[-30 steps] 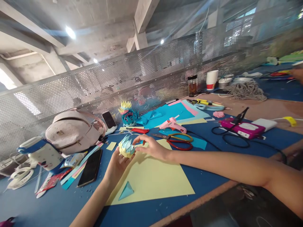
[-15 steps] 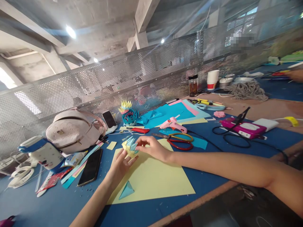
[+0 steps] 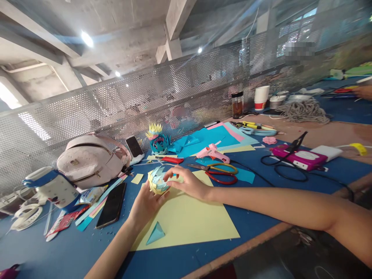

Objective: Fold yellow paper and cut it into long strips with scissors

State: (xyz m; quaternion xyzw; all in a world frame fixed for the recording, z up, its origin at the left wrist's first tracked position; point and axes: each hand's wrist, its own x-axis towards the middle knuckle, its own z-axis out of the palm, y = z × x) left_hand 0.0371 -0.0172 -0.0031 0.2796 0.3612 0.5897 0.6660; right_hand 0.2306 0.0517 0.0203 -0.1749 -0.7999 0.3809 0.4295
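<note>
My left hand (image 3: 145, 203) cups a folded paper flower (image 3: 157, 181) of pale yellow and light blue from below. My right hand (image 3: 187, 182) pinches the same flower on its right side with fingertips on the petals. Both hands hover just above a pale yellow paper sheet (image 3: 188, 221) lying on the blue table (image 3: 255, 221). A small teal paper triangle (image 3: 155, 233) rests on that sheet near my left wrist. Scissors (image 3: 217, 171) with yellow and red handles lie just beyond my right hand.
A pink glue gun (image 3: 212, 153), a finished blue and yellow paper flower (image 3: 157, 140), a pink backpack (image 3: 90, 159), two phones (image 3: 111, 205) (image 3: 133, 146), coloured paper sheets (image 3: 209, 137), a magenta box (image 3: 299, 157) with black cable, cups (image 3: 260, 98) and rope (image 3: 303, 110) crowd the table. Another person's hand (image 3: 363, 92) shows far right.
The paper flower has been turned in my hands, its open side now tipped more toward me. Both hands stay in nearly the same spot.
</note>
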